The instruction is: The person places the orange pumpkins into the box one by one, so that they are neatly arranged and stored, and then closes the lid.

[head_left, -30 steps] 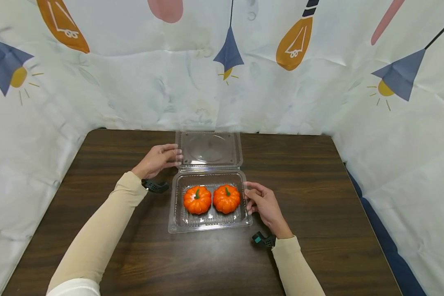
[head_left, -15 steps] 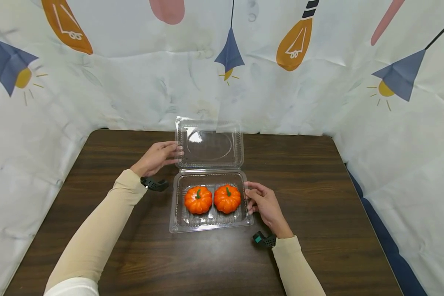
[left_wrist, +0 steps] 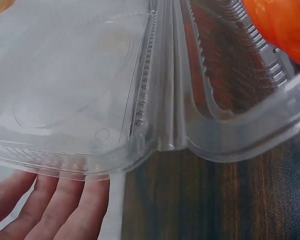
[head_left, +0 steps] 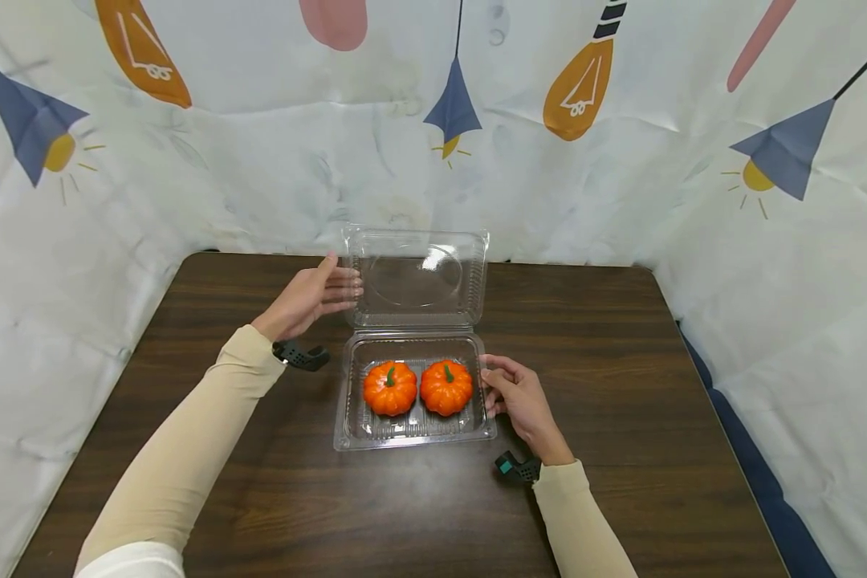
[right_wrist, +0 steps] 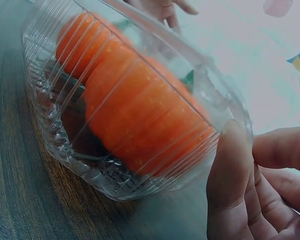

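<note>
A clear plastic clamshell container [head_left: 415, 440] lies open on the table, its base toward me. Two small orange pumpkins with green stems sit side by side in the base, the left pumpkin [head_left: 389, 388] and the right pumpkin [head_left: 445, 388]. The hinged lid [head_left: 413, 281] stands tilted up at the back. My left hand [head_left: 307, 299] has its straight fingers behind the lid's left edge, with the thumb raised off it; in the left wrist view, fingers [left_wrist: 65, 205] show below the lid rim. My right hand [head_left: 520, 401] pinches the base's right rim between thumb and fingers.
The dark wood table [head_left: 621, 385] runs out to both sides of the container. A white curtain [head_left: 274, 177] printed with lamps and bulbs hangs along the back and sides. Dark blue fabric [head_left: 737, 449] shows past the table's right edge.
The lid has swung up from lying further back. My left hand has risen slightly and its thumb has lifted away from the lid. My right hand keeps its place on the rim.
</note>
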A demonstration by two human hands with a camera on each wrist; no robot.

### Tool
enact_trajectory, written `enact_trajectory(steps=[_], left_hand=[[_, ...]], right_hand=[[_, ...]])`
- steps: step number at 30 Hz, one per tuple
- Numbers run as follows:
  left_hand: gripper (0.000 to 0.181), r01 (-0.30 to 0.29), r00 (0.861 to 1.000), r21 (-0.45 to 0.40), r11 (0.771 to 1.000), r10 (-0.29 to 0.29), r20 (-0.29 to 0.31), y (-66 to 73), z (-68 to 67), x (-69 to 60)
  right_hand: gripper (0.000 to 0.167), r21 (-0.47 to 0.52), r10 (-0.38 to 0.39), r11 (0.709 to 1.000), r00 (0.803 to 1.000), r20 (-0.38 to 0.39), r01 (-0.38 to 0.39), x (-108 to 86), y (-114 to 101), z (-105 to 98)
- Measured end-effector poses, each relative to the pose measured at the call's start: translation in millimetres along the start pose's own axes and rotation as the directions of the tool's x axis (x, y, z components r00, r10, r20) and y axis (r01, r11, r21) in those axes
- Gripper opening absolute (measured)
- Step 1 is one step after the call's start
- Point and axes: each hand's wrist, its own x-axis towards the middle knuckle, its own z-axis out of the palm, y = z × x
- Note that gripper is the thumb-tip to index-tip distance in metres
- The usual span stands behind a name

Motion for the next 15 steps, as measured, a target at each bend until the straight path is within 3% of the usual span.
enact_trajectory(steps=[8,15], left_hand=[[0.093,-0.014,1.0,0.007,1.0,0.014,0.004,11.8,3.9,-9.7],[0.094,-0.051,0.999,0.107,0.993,0.05,0.013,17.6,5.8,-19.5]], right_hand=[[0.037,0.001,0.004,1.0,1.0,-0.005,-0.004,-0.4,0.2,0.7],[0.037,-0.002,0.0,1.0,1.0,0.0,0.0,0.4,0.8,0.9]])
